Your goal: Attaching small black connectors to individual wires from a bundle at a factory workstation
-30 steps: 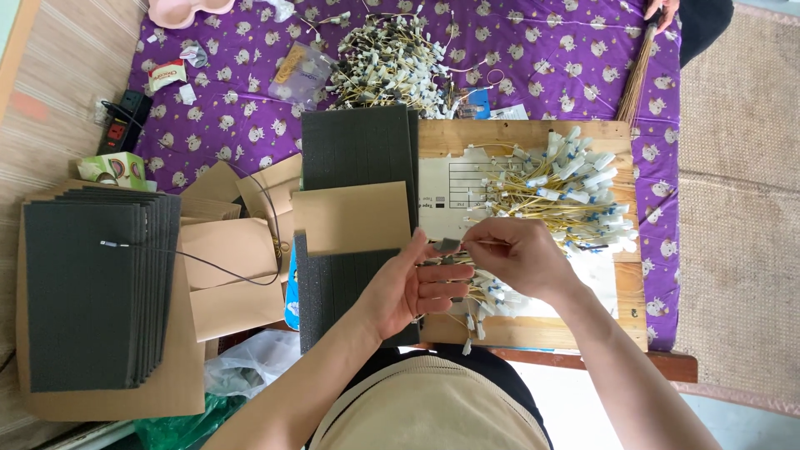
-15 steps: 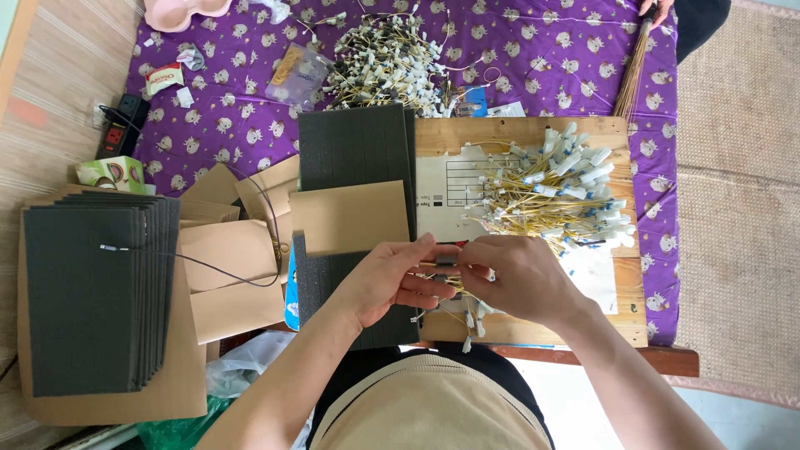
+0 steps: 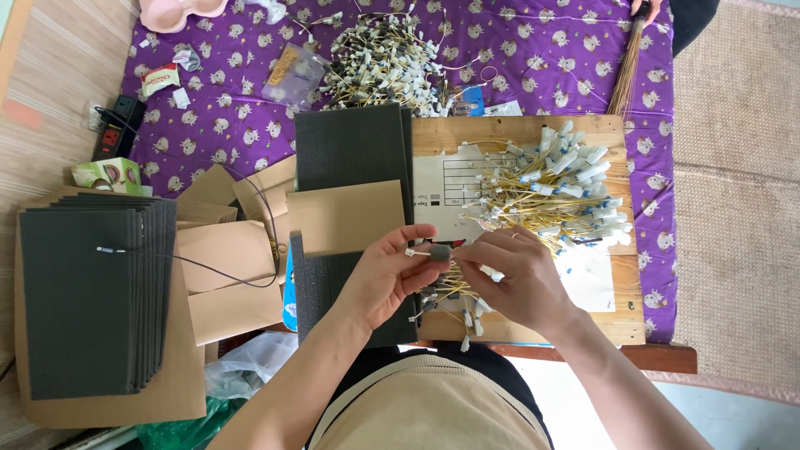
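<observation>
My left hand (image 3: 385, 275) and my right hand (image 3: 510, 279) meet over the near edge of a wooden board (image 3: 612, 321). Together they pinch a small grey block (image 3: 439, 252) with a thin wire and a white connector sticking out to its left. Below my hands hangs a bunch of yellow wires with white connectors (image 3: 454, 304). A larger heap of the same wire pieces (image 3: 554, 187) lies on the board to the right. A dark foam sheet (image 3: 354, 150) lies under my left hand, with a tan cardboard piece (image 3: 346, 217) on it.
A stack of dark foam sheets (image 3: 87, 300) rests on cardboard at the left, beside loose cardboard pieces (image 3: 225, 258). Another heap of wire pieces (image 3: 383, 62) lies on the purple patterned cloth (image 3: 242, 108). A power strip (image 3: 112, 133) sits at far left. Another person's hand (image 3: 646, 8) shows at top right.
My hands have come together from slightly apart. The grey block sits between the fingertips of both hands, a little lower over the board than before.
</observation>
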